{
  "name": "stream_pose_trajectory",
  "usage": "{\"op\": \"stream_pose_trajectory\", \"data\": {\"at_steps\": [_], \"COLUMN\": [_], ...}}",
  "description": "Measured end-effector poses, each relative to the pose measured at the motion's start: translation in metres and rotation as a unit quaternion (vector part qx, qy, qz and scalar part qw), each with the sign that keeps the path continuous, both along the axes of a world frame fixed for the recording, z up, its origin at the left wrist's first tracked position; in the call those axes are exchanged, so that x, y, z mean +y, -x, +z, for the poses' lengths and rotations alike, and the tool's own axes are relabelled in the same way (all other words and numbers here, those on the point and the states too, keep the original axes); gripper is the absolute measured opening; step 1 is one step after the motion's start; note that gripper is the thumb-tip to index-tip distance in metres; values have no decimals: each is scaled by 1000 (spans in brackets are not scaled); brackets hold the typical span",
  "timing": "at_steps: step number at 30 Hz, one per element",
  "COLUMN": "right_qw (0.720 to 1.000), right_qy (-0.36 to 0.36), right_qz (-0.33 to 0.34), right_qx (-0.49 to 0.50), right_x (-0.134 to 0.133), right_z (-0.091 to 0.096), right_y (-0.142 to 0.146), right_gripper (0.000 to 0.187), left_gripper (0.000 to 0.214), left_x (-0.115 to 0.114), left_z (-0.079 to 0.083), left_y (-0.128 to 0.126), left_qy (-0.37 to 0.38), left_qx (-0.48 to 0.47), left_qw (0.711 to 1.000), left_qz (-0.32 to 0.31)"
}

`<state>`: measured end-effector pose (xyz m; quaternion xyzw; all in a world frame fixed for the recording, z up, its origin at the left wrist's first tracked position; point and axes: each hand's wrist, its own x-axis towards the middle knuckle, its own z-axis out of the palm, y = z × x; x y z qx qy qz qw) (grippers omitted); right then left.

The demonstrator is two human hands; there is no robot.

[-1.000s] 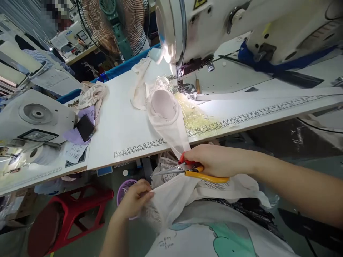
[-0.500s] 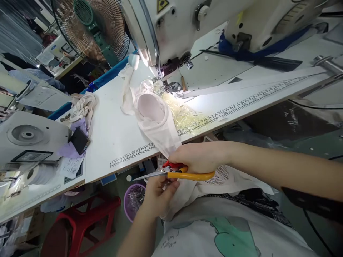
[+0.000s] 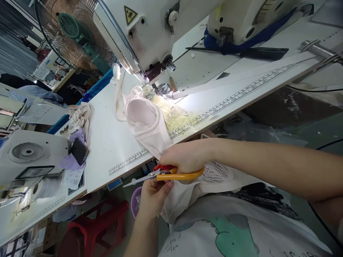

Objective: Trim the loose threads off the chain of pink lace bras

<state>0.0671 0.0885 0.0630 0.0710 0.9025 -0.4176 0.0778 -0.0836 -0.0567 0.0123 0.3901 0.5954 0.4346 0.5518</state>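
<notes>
My right hand (image 3: 184,157) is wrapped round scissors (image 3: 179,176) with orange and red handles. Their blades point left, just above my left hand (image 3: 154,198). The fingers of that hand are pinched on the edge of a white bra, partly hidden under the scissors. One moulded bra cup (image 3: 143,116) lies on the table beside the sewing machine's needle. From there the white fabric passes over the table edge and under my right hand. More white fabric (image 3: 182,200) with a lace panel spreads across my lap.
The sewing machine (image 3: 150,39) stands over yellowish clear film scraps (image 3: 179,119) on the ruler-marked table (image 3: 102,142). A phone (image 3: 79,151) rests on papers at left, near a second machine (image 3: 32,153). Below are a red stool (image 3: 99,225) and a purple bin (image 3: 135,201). A fan (image 3: 72,32) stands behind.
The view has shifted, so both hands and the scissors appear slightly further left. The scissors and my grip on the fabric look much the same.
</notes>
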Motion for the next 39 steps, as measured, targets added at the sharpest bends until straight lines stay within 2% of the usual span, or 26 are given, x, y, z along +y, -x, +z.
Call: {"op": "stream_pose_trajectory", "data": {"at_steps": [8,14,17,19,21,25,29,31,35,39], "right_qw": [1000,999,988,959,946,975,975,974,972,967], "right_qy": [7,10,43,134,163,133,135,143,182,191], "right_qz": [-6,-44,-143,-236,-264,-178,-177,-172,-148,-169], "right_qx": [6,-3,26,82,96,20,15,27,11,-3], "right_x": [1,-10,-24,-34,-44,-66,-82,-82,-74,-73], "right_z": [-2,-3,-9,-15,-24,-52,-77,-78,-64,-59], "right_y": [-2,-5,-18,-33,-51,-77,-82,-78,-68,-60], "right_gripper": [15,14,13,22,31,36,37,36,30,33], "left_gripper": [26,26,26,28,32,36,36,37,34,35], "left_x": [2,-1,-4,-5,-6,-9,-11,-12,-16,-19], "left_z": [5,2,-1,-2,-2,-1,-2,-2,-1,3], "left_y": [-6,-8,-10,-10,-10,-9,-10,-10,-11,-11], "left_qy": [29,58,49,48,62,79,85,89,88,81], "left_qx": [20,-7,-15,-29,-55,-90,-96,-105,-117,-124], "left_qw": [999,998,998,996,992,987,985,983,983,979], "left_qz": [11,4,43,73,94,111,119,118,115,139]}}
